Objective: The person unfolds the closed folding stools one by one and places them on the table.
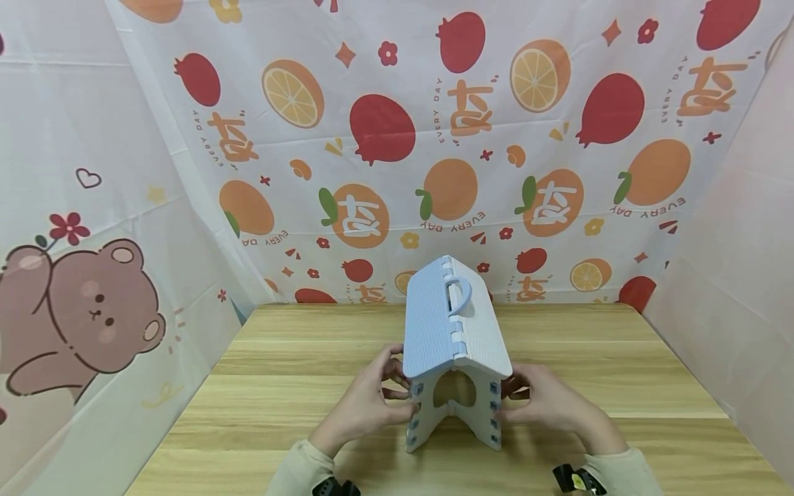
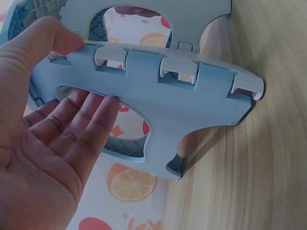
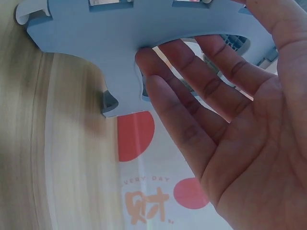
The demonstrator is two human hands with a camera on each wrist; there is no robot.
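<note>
A plastic toy house (image 1: pixel 428 324) stands upright on the wooden table, its pitched roof half light blue, half white. An arched handle (image 1: pixel 465 297) rises from the ridge. The front wall (image 1: pixel 486 413) has a rounded opening and a cut-out base. My left hand (image 1: pixel 378 399) holds the left side wall (image 2: pixel 158 91), thumb at the front corner and fingertips by the side opening. On the opposite side, my right hand (image 1: pixel 540 403) holds the right side wall (image 3: pixel 105 43), fingers at its opening. The right thumb's tip is mostly out of the right wrist view.
The wooden table (image 1: pixel 279 386) extends to both sides of the house. A fruit-patterned cloth (image 1: pixel 397 193) hangs behind it. Pale cloths flank the table, the left cloth (image 1: pixel 186 275) printed with a bear.
</note>
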